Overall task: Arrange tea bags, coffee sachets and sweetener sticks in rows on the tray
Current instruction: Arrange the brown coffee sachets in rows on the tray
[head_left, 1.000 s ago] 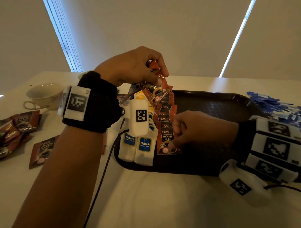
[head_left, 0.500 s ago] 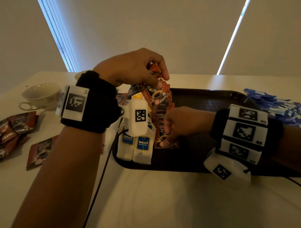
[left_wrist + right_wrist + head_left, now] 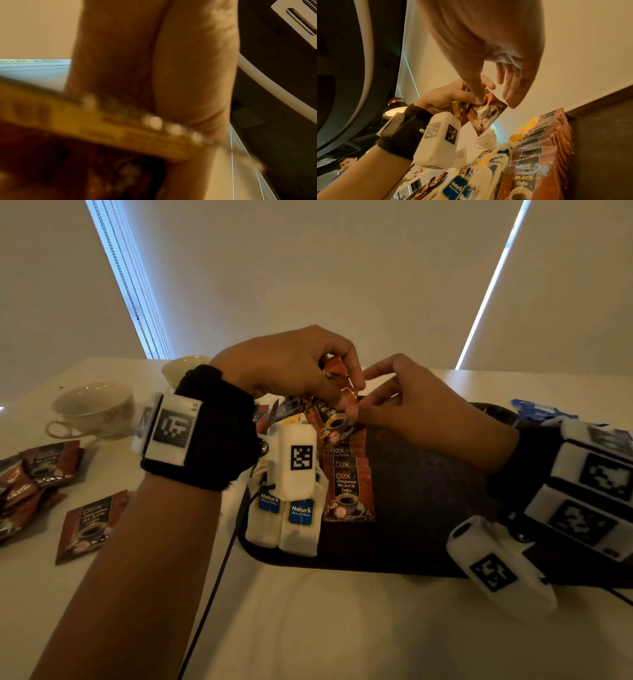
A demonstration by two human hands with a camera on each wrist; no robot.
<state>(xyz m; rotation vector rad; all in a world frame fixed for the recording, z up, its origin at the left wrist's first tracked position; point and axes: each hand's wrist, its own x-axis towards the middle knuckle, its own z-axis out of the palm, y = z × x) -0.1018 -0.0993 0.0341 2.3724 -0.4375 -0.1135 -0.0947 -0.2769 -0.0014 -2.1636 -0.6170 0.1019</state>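
- L hand (image 3: pixel 291 364) raised over far end of tray, fingers curled round a small bunch of coffee sachets (image 3: pixel 337 381); wrist view of this hand too blurred to add detail.
- R hand (image 3: pixel 407 402) meets it: thumb and forefinger pinch the lower edge of the front sachet (image 3: pixel 486 115), other fingers straight. Looks like it's about to draw that one out of the bunch.
- Just below the hands, on the dark tray (image 3: pixel 428 563): a row of coffee sachets (image 3: pixel 347 491), overlapping, running front to back. Judged part done, since more are in hand and off-tray.
- Left of that row, touching it: row of white tea bags (image 3: pixel 286 522) w/ blue labels, along tray's left side. Seems laid out; far end hidden by L wrist.
- Right half of tray bare, room for a third row.
- Sweetener sticks (image 3: pixel 534 409), blue, piled on worktop (image 3: pixel 308 628) beyond tray's right far corner; none seen on tray, so that row looks not started.
- Loose coffee sachets (image 3: pixel 37 474) on worktop well left of tray, one sachet (image 3: pixel 90 525) lying nearer; left to place.
- White cup (image 3: pixel 92 409) far left, not part of job.
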